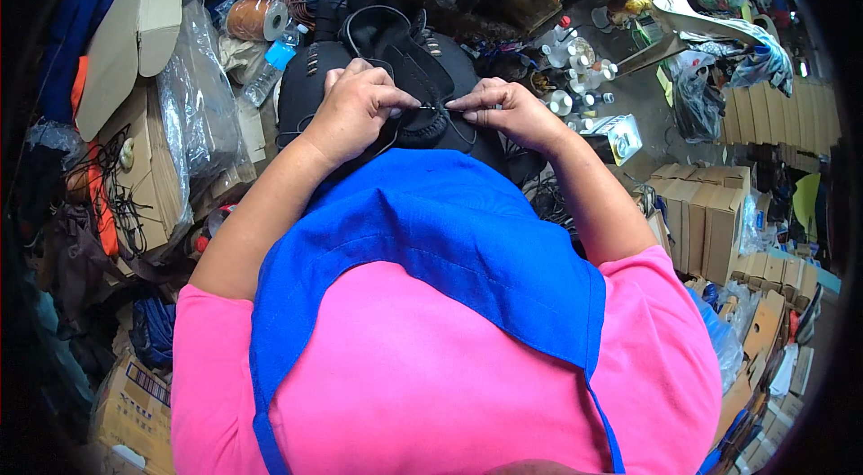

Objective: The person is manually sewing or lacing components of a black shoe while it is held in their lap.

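Observation:
A black piece of work, with a rounded, ridged edge and a loose strap-like loop at its far end, lies on dark fabric over my lap; its exact kind is not plain. From the left my left hand has thumb and index finger pinched together on a thin, light sliver like a needle or thread, just above the ridged edge. Opposite it, my right hand pinches at the same spot, its fingertips close to those of the left. What lies between the right fingertips is too small to make out.
A clear bottle with a blue label and a spool of orange-brown thread are at the far left, beside cardboard sheets. Several small bottles stand at the far right. Stacked cardboard lies near my right arm.

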Available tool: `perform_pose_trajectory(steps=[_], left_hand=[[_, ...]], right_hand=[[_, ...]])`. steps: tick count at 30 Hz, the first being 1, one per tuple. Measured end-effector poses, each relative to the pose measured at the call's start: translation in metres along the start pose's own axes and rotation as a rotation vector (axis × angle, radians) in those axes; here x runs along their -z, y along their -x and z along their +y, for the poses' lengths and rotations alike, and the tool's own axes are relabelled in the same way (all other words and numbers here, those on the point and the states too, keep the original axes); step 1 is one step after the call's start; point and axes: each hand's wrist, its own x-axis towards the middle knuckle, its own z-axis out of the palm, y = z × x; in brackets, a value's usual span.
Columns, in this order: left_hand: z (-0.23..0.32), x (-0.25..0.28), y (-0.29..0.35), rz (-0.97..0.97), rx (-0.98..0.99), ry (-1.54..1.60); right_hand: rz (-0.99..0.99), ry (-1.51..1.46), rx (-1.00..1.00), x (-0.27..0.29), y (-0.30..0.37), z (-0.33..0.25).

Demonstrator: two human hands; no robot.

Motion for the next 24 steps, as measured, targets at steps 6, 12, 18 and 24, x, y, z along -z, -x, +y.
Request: perform_pose_trajectory(steps=[6, 12, 18, 24], left_hand=[[-0.001, 0.000, -0.001, -0.012, -0.014, -0.011], [0.000, 0.001, 0.000, -0.015, -0.005, -0.027], [0.007, -0.006, 0.003, 0.026, 0.057, 0.010], [0.018, -0.013, 0.000, 0.070, 0.213, 0.130]], right_hand=[[0.000, -0.039, -0.003, 0.000, 0.000, -0.001], [-0.004, -0.050, -0.007, 0.001, 0.000, 0.000], [0.070, -0.037, -0.002, -0.009, 0.003, 0.001], [0.155, -0.253, -0.098, -0.020, 0.004, -0.009]])
